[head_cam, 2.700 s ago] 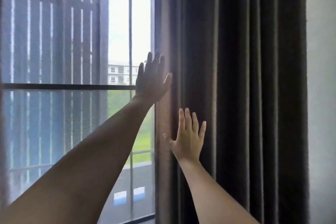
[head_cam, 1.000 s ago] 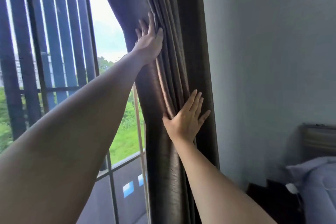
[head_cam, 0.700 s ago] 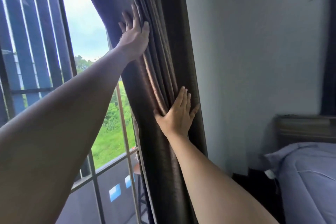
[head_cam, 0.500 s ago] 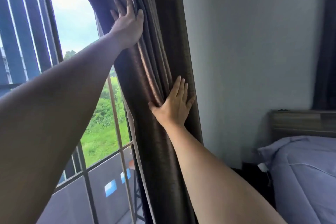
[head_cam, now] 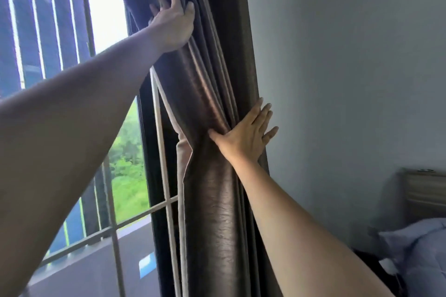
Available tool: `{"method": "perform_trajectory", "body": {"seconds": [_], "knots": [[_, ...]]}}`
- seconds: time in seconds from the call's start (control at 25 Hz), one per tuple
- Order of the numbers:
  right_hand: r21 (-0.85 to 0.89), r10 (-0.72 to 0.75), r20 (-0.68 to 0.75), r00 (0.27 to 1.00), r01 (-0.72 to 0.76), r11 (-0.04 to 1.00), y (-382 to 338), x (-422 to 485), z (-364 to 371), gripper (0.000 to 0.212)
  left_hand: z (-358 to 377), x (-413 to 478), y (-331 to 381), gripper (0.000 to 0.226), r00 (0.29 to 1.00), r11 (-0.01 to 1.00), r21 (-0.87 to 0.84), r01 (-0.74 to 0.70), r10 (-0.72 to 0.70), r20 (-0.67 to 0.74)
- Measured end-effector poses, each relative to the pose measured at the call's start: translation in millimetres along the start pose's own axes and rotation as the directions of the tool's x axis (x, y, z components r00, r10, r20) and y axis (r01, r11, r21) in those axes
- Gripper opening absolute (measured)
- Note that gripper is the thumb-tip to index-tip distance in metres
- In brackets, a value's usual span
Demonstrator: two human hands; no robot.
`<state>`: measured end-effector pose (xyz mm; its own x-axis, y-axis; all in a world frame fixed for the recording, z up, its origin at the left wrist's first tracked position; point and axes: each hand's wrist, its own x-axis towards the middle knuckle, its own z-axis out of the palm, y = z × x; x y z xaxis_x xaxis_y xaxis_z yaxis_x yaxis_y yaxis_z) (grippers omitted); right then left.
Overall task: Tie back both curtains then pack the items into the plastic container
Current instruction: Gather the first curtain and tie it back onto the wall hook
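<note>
Curtain bunched, long axis vertical, between window and wall. Both hands flat, fingers straight, pressing it, gripping nothing: left hand high, right hand lower, likely nearer the tying spot.

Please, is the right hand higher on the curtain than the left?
No, the left hand presses the dark brown curtain above the right hand.

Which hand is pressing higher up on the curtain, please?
The left hand, up by the window; the right hand presses the curtain lower, beside the wall.
</note>
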<state>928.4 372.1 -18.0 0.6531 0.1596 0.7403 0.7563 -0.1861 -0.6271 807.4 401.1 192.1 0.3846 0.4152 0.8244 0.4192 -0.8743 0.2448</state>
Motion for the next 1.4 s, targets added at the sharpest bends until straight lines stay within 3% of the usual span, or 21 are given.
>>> {"method": "perform_trajectory", "body": {"seconds": [0.2,0.32,0.44,0.56,0.68,0.76,0.84,0.96,1.0,1.12,1.28,1.4], "knots": [[0.19,-0.075,0.092,0.993,0.056,0.98,47.5,49.2,11.2,0.132,61.2,37.4,21.8,0.056,0.994,0.999,-0.017,0.042,-0.044,-0.098],[0.302,-0.115,0.124,0.986,0.073,0.951,72.7,65.6,18.3,0.131,85.9,49.2,24.8,0.052,0.993,0.997,0.004,0.077,-0.077,-0.087],[0.391,-0.113,0.176,0.978,0.035,0.92,100.7,87.7,24.2,0.129,108.9,60.0,31.0,0.057,0.987,0.994,-0.043,0.101,-0.105,-0.122],[0.487,-0.094,0.22,0.971,-0.026,0.873,114.7,100.5,24.6,0.125,120.2,65.8,38.9,0.06,0.996,0.994,-0.077,0.077,-0.081,-0.049],[0.707,-0.233,0.473,0.85,-0.208,0.675,122.9,96.6,22.2,0.117,124.5,62.3,34.6,0.061,0.993,0.992,-0.078,0.102,-0.106,-0.05],[0.731,-0.37,0.576,0.73,-0.257,0.632,124.0,84.8,16.0,0.117,118.5,43.3,25.7,0.065,0.981,0.987,-0.126,0.097,-0.116,-0.155],[0.736,-0.469,0.611,0.638,-0.241,0.632,121.3,74.3,9.4,0.11,109.0,15.1,15.9,0.064,0.952,0.979,-0.182,0.088,-0.136,-0.274],[0.775,-0.544,0.578,0.608,-0.202,0.599,113.2,53.3,7.2,0.067,98.1,-27.6,9.6,0.065,0.912,0.974,-0.18,0.138,-0.196,-0.36],[0.797,-0.566,0.563,0.603,-0.214,0.565,111.7,43.2,5.6,0.062,97.0,-41.4,9.6,0.067,0.906,0.974,-0.164,0.157,-0.208,-0.369],[0.838,-0.639,0.54,0.549,-0.281,0.467,114.3,10.9,1.7,0.072,102.0,-86.6,15.1,0.068,0.891,0.963,-0.097,0.251,-0.269,-0.366],[0.798,-0.639,0.596,0.487,-0.274,0.536,139.1,-35.7,-2.9,0.099,126.8,-153.8,11.8,0.08,0.858,0.913,-0.139,0.383,-0.407,-0.312],[0.755,-0.604,0.649,0.463,-0.286,0.59,165.1,-67.8,1.1,0.105,150.5,-210.7,5.1,0.08,0.799,0.842,-0.157,0.516,-0.539,-0.268]]}}
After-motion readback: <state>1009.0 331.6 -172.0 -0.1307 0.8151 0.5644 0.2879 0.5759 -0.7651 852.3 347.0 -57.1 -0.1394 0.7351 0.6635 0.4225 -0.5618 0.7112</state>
